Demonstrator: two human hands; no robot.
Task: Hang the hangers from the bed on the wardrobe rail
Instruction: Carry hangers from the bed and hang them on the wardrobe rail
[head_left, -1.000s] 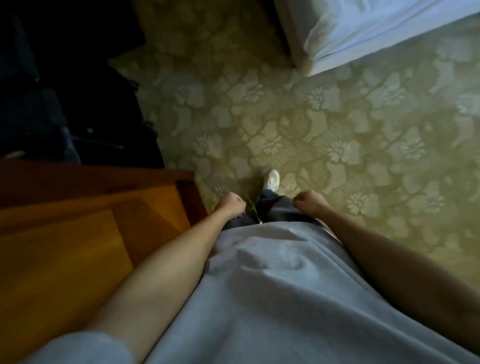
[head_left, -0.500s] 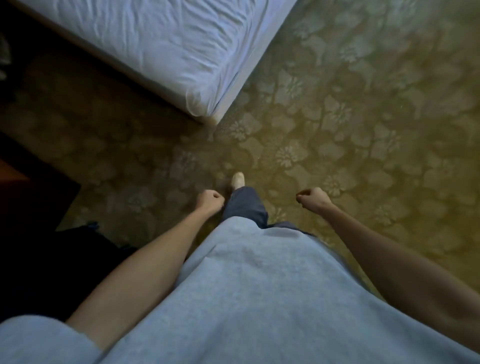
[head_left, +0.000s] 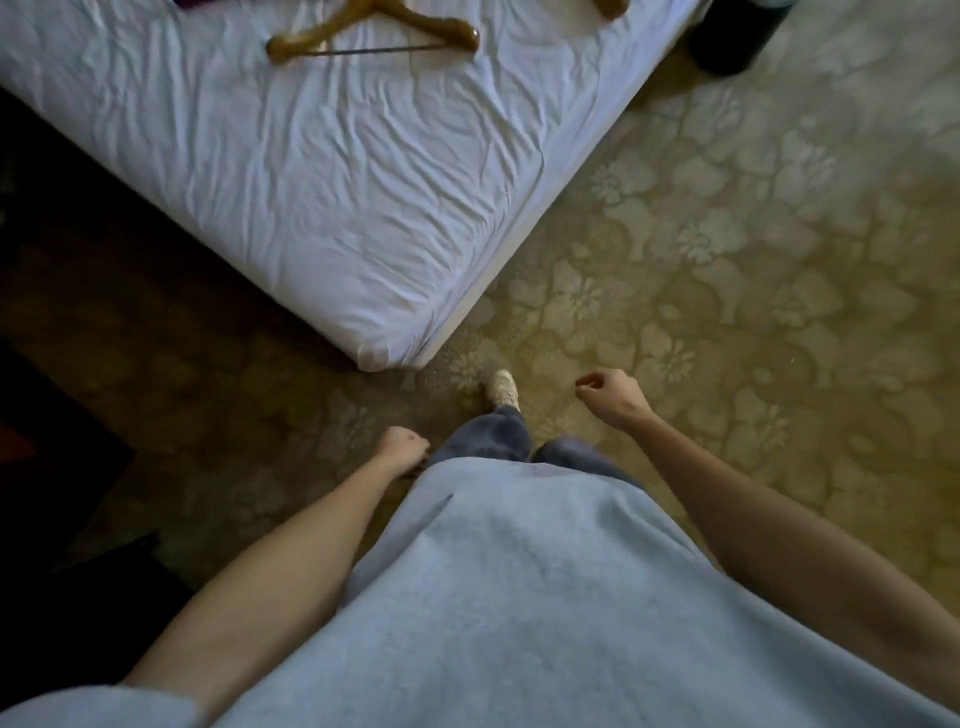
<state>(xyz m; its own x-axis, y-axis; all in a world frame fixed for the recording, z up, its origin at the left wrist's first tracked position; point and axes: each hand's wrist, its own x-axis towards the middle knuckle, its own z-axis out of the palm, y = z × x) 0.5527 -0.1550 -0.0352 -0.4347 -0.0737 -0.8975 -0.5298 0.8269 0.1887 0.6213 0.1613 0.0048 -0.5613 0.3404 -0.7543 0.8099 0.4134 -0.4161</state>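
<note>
Wooden hanger (head_left: 436, 22) lies flat on the white sheet of the bed (head_left: 337, 182), at its far side, with the end of another hanger (head_left: 610, 6) just showing at the top edge. Your left hand (head_left: 402, 449) and right hand (head_left: 610, 397) hang loosely curled, holding nothing, over the patterned carpet (head_left: 727, 312) near the bed's corner.

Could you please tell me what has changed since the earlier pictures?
The view has turned and advanced towards the bed, and a wooden hanger lying on it has come into view. Nothing was gripped: the left hand and right hand stay curled and empty.
</note>
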